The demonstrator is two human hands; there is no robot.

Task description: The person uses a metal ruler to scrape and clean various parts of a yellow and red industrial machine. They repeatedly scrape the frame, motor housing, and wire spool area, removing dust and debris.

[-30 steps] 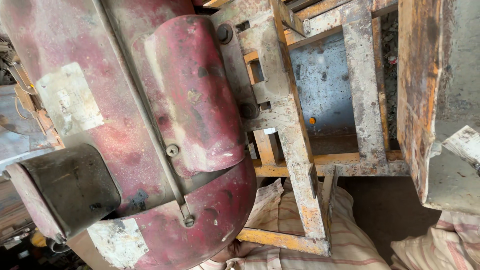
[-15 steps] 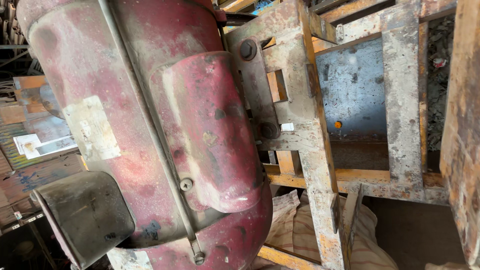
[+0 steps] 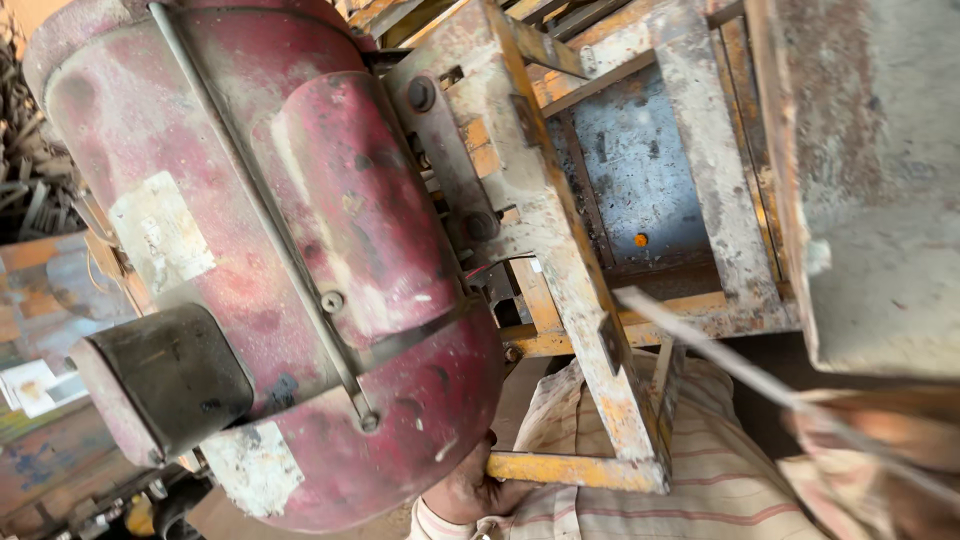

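Head view, looking down at close range. Filling the left half: a large, worn red cylindrical electric motor (image 3: 290, 250) with chipped paint and a pale, scuffed label patch. Low on the motor's left side, a dark grey box-shaped cover (image 3: 165, 380). Bolted against the motor's right side, a rusty yellow-painted angle-iron frame (image 3: 560, 260), flecked with grey. Behind the frame, right of the motor, a dull blue-grey metal panel (image 3: 640, 180). Further right, at the picture's edge, a broad grey slab-like metal surface (image 3: 870, 190). Slanting down from the frame toward the lower right corner, a thin pale rod (image 3: 760, 375), blurred. Below the motor and frame, a striped beige cloth (image 3: 700, 470), seemingly a garment. Just under the motor's lower right rim, a hand (image 3: 465, 490), partly hidden, touching or very near the frame's bottom bar; which hand, and whether curled or spread, cannot be told. No second hand visible.
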